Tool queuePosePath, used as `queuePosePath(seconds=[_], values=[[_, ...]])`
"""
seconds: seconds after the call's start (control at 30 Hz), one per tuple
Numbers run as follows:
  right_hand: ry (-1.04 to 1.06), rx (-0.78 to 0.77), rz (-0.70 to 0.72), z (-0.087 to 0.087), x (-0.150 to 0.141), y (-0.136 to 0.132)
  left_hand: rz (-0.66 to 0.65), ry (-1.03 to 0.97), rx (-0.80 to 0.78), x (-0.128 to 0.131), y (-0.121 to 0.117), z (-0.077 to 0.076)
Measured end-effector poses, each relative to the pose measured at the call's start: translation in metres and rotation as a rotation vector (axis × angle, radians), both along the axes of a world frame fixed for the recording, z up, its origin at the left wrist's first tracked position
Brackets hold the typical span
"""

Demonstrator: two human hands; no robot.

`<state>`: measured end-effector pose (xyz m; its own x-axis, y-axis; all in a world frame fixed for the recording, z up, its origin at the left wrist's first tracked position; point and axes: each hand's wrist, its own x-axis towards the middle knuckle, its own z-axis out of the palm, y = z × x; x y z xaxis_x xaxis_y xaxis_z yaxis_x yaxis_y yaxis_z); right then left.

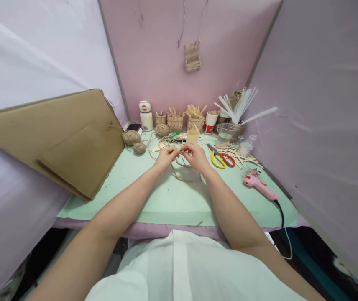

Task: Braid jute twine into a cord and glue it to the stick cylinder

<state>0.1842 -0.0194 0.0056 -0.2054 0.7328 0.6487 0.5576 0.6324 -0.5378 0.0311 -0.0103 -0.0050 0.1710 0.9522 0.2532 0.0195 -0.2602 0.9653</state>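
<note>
My left hand (pixel 165 158) and my right hand (pixel 195 157) meet over the middle of the green mat (pixel 166 200). Both pinch a length of jute twine (pixel 182 173) that loops down onto the mat between them. The fingers of each hand are closed on the twine. Just behind my hands stands a small pale stick-built piece (pixel 193 136). Two twine balls (pixel 131 137) lie to the left, and a twine coil (pixel 162 130) sits further back.
A cardboard sheet (pixel 60 138) leans at the left. Yellow and red scissors (pixel 221 159), loose wooden sticks (pixel 241 155) and a pink glue gun (pixel 259 186) lie to the right. Small baskets (pixel 175 121), cups (pixel 210 122) and a white jar (pixel 146 116) line the back wall.
</note>
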Motion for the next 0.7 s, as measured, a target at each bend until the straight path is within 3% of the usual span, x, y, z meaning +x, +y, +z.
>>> queuePosePath(seconds=[0.2, 0.43, 0.7], values=[[-0.138, 0.05, 0.008, 0.002, 0.003, -0.001, 0.0, 0.126, 0.06, -0.004, 0.003, -0.001], [-0.188, 0.059, -0.154, 0.004, -0.001, -0.007, -0.098, -0.012, -0.087, 0.0, -0.004, 0.004], [-0.054, 0.043, -0.274, 0.0, -0.008, -0.008, -0.153, -0.124, -0.204, 0.007, -0.008, 0.009]])
